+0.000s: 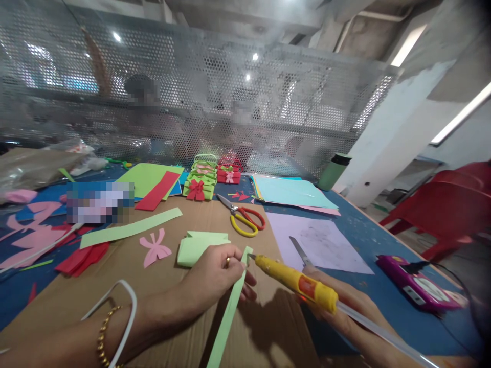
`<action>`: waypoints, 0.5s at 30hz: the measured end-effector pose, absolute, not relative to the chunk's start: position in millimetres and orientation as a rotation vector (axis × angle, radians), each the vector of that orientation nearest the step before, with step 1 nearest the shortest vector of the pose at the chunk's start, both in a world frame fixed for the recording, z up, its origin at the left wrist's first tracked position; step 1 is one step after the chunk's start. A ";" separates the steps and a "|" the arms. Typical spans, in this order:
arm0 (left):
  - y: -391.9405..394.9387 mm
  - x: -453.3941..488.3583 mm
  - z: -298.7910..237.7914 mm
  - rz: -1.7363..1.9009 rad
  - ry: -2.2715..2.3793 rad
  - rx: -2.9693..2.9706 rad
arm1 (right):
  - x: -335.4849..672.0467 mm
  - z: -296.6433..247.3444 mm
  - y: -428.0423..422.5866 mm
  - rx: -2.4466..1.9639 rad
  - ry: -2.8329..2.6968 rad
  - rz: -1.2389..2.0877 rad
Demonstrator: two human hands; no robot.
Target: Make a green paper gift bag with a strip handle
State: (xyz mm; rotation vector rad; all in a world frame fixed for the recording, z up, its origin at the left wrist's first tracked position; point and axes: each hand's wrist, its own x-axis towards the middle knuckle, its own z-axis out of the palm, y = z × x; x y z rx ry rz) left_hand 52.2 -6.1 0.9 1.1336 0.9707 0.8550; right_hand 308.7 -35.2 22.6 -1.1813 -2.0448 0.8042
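My left hand is closed on a narrow pale green paper strip, pinching it near its upper end. In my right hand is a yellow hot glue gun, its nozzle touching or very close to the strip's top end. A clear glue stick sticks out of the gun's back. Just behind my left hand a folded pale green paper piece rests on the cardboard. To its left are a pink paper bow shape and a wider pale green strip.
Scissors with red and yellow handles lie ahead, and a craft blade on a lilac sheet. Small green paper bags stand behind. A purple power strip and green bottle are at right. A white cable crosses my left forearm.
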 end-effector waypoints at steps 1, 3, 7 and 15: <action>-6.3 52.3 0.7 0.856 0.968 1.138 | 308.1 24.1 -36.0 -1.178 -2.060 0.810; -6.3 52.4 0.3 0.859 0.965 1.144 | 309.3 25.9 -37.5 -1.190 -2.072 0.808; -5.3 52.0 -0.7 0.874 0.971 1.127 | 326.6 25.2 -34.4 -1.260 -2.082 0.692; -9.3 51.4 2.2 0.845 0.958 1.020 | 397.4 14.5 22.9 -1.464 -2.226 0.213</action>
